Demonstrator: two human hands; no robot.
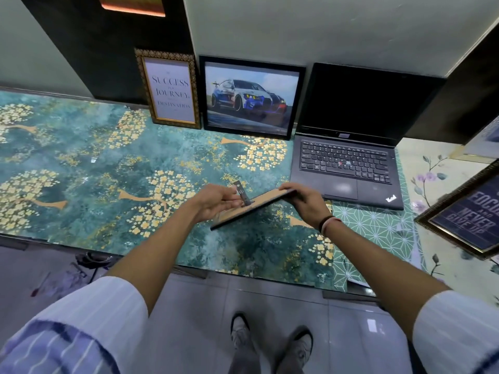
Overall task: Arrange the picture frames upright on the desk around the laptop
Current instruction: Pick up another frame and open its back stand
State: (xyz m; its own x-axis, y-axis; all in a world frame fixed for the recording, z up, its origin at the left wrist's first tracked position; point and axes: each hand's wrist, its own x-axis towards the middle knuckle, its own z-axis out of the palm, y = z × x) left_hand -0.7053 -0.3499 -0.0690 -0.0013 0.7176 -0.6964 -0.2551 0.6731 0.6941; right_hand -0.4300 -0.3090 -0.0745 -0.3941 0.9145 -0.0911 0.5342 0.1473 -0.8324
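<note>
I hold a thin picture frame (266,205) face down above the desk's front, its brown backing up. My right hand (303,202) grips its right end. My left hand (216,202) holds its left side, with the fingers on the grey fold-out stand (241,191) that sticks up from the backing. A gold-framed "Success" print (168,90) and a black-framed car picture (252,97) stand upright against the wall, left of the open black laptop (348,147). A dark "Focus" frame (464,211) lies tilted at the right edge.
The desk (81,168) has a teal floral glass top, with its front edge close to me. A pale frame (483,141) shows partly at the far right. My shoes (270,344) stand on the grey tiled floor below.
</note>
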